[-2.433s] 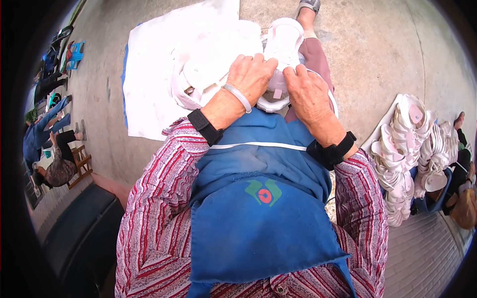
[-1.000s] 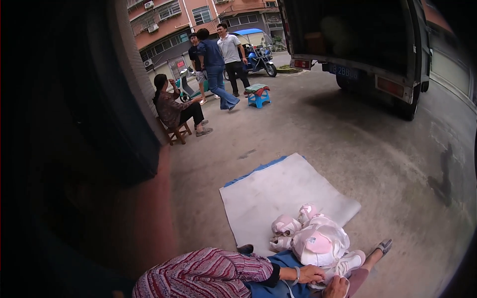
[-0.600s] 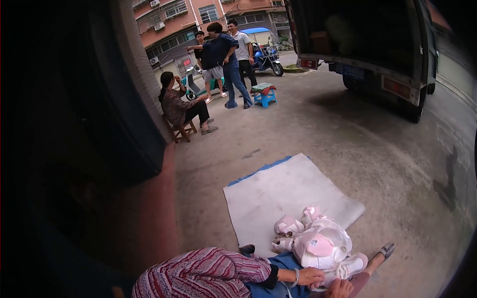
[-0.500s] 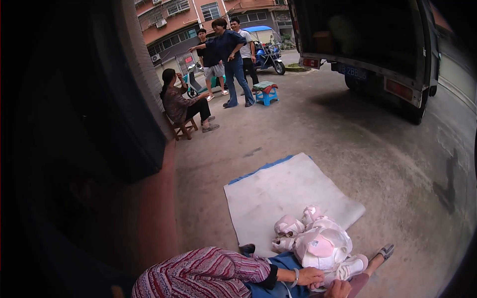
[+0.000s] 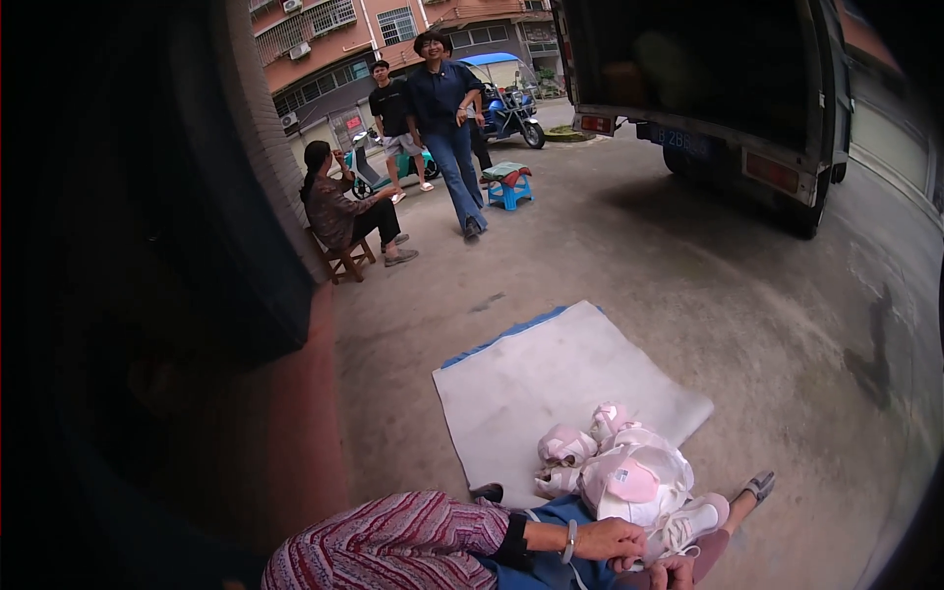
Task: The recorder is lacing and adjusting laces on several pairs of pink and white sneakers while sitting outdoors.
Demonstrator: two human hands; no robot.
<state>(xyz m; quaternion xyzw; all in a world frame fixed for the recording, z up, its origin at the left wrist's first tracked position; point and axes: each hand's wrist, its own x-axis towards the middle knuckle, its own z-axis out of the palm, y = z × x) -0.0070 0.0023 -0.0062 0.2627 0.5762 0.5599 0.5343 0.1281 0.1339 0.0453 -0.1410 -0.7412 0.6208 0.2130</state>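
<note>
A white-and-pink sneaker [image 5: 696,521] with white laces lies across my lap, its toe pointing away to the right. My left hand [image 5: 608,541], with a pale bangle at the wrist, is closed at the near end of this sneaker. Beside it at the lower edge, my right hand [image 5: 673,572] is also closed, its fingertips pinched close to the left hand's. Exactly which part of the sneaker lies between the fingers is too small to make out. Just beyond, a bundle of pink and white shoes [image 5: 634,482] is heaped against my knees.
A pale mat [image 5: 560,379] with a blue underside lies on the concrete ahead. A person sits on a wooden stool [image 5: 346,264] at the left wall; others stand behind. A blue stool [image 5: 508,192], a three-wheeler [image 5: 511,113] and a truck [image 5: 728,108] are farther off.
The person in dark blue has lowered a pointing arm and stepped toward me. The view has shifted slightly right. My hands stay at the sneaker, the right one showing more.
</note>
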